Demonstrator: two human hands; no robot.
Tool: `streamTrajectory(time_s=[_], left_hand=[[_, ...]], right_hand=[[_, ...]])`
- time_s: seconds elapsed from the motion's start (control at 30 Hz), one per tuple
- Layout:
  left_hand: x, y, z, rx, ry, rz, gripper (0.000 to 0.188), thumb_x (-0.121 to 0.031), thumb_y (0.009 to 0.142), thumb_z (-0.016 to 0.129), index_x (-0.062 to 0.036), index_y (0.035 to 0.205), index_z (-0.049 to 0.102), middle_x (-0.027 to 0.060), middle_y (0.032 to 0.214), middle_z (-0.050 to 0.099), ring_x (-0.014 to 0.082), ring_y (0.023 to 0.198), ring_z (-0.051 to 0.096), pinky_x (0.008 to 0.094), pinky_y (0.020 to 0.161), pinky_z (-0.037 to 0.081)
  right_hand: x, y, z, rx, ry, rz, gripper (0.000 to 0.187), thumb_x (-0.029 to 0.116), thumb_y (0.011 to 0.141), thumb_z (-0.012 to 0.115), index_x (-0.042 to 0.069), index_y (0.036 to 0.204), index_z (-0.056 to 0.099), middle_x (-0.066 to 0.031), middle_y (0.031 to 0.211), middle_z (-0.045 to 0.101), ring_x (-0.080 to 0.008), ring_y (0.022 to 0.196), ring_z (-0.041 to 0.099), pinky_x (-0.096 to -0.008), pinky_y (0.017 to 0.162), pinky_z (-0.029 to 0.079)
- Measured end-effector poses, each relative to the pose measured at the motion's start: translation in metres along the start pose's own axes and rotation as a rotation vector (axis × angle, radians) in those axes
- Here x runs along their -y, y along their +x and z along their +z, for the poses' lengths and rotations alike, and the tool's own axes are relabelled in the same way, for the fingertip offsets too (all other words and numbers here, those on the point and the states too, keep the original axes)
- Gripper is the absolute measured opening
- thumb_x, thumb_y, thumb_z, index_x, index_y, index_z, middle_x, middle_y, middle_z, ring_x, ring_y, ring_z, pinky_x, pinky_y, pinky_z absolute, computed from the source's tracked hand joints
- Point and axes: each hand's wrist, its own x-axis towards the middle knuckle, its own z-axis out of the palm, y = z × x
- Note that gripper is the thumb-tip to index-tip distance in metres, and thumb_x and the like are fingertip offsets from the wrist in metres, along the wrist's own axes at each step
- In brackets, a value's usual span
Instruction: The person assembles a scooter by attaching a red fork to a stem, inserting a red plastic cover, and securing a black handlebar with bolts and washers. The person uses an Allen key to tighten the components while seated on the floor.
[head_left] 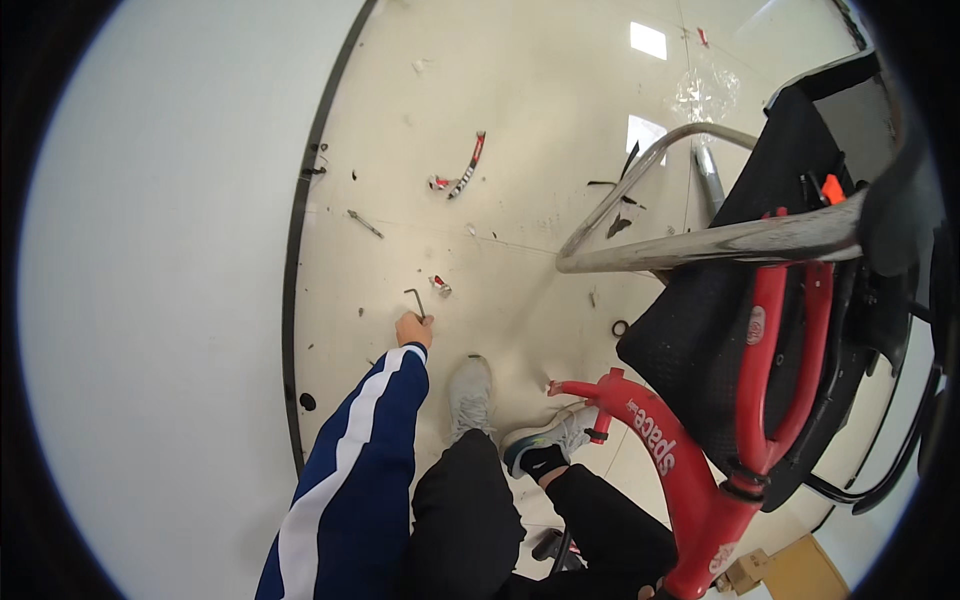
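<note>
My left hand (414, 328) reaches low over the floor, its fingers closed around an L-shaped hex key (417, 297). The bent end of the key sticks out beyond the fingers. Beside it on the floor lies a small crumpled red and silver scrap (440, 286). A red bicycle frame (672, 462) with its fork (770, 360) leans across my right side, the fork against a black chair seat (700, 330). At the lower edge, what seems to be a bit of my right hand (648, 592) shows beside the frame; its fingers are mostly hidden.
A thin metal rod (366, 224) and a curved red, black and white strip (468, 165) lie farther off. The chair's metal tube leg (610, 210) stands on the right. A black ring (620, 328) lies near the seat. A white wall (170, 300) borders the left; cardboard (803, 572) sits lower right.
</note>
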Motion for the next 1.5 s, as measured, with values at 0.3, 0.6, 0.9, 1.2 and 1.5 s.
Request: streamTrajectory(time_s=[0.3, 0.6, 0.9, 1.2, 1.5], left_hand=[[0.004, -0.070, -0.043, 0.148, -0.200, 0.199, 0.017, -0.014, 0.082, 0.068, 0.0029, 0.087, 0.070, 0.0234, 0.079, 0.069, 0.0328, 0.075, 0.070, 0.0392, 0.071, 0.056], [-0.184, -0.293, -0.313, 0.468, -0.412, 0.986, 0.010, -0.007, 0.098, 0.052, 0.0011, 0.101, 0.057, 0.0101, 0.092, 0.069, 0.0148, 0.076, 0.067, 0.0297, 0.063, 0.054], [-0.150, -0.442, -0.296, 0.592, 0.110, 1.734, 0.019, -0.015, 0.088, 0.066, -0.0110, 0.106, 0.064, 0.0094, 0.085, 0.056, 0.0296, 0.077, 0.060, 0.0370, 0.065, 0.049], [-0.165, -0.474, -0.235, 0.961, -0.839, 0.624, 0.032, -0.006, 0.091, 0.067, 0.0056, 0.119, 0.056, 0.0118, 0.096, 0.069, 0.0164, 0.083, 0.069, 0.0283, 0.078, 0.056], [-0.186, -0.472, -0.206, 0.931, -0.928, 0.470, 0.020, -0.012, 0.093, 0.066, 0.0039, 0.106, 0.067, 0.0084, 0.091, 0.070, 0.0140, 0.076, 0.066, 0.0263, 0.071, 0.054]], right_hand=[[-0.006, 0.003, 0.066, 0.149, 0.063, 0.019, 0.048, 0.044, 0.099, 0.046, 0.010, 0.132, 0.049, -0.0170, 0.134, 0.055, -0.0330, 0.108, 0.056, -0.0491, 0.079, 0.046], [-0.044, 0.032, 0.065, 0.313, -0.229, -0.189, 0.026, 0.025, 0.099, 0.052, -0.001, 0.099, 0.058, -0.0129, 0.086, 0.064, -0.0218, 0.070, 0.060, -0.0318, 0.063, 0.049], [-0.046, -0.034, 0.086, 0.585, -0.501, 0.050, 0.041, 0.032, 0.102, 0.050, -0.007, 0.108, 0.060, -0.0105, 0.082, 0.064, -0.0146, 0.054, 0.054, -0.0255, 0.049, 0.042], [-0.053, -0.036, 0.068, 0.361, -0.822, -0.476, 0.022, 0.014, 0.095, 0.060, -0.005, 0.095, 0.070, 0.0006, 0.063, 0.055, -0.0063, 0.051, 0.048, -0.0227, 0.047, 0.033], [-0.063, -0.024, 0.087, 0.101, -0.919, -0.703, 0.023, 0.015, 0.092, 0.062, -0.006, 0.093, 0.070, -0.0074, 0.064, 0.063, -0.0121, 0.056, 0.057, -0.0274, 0.055, 0.044]])
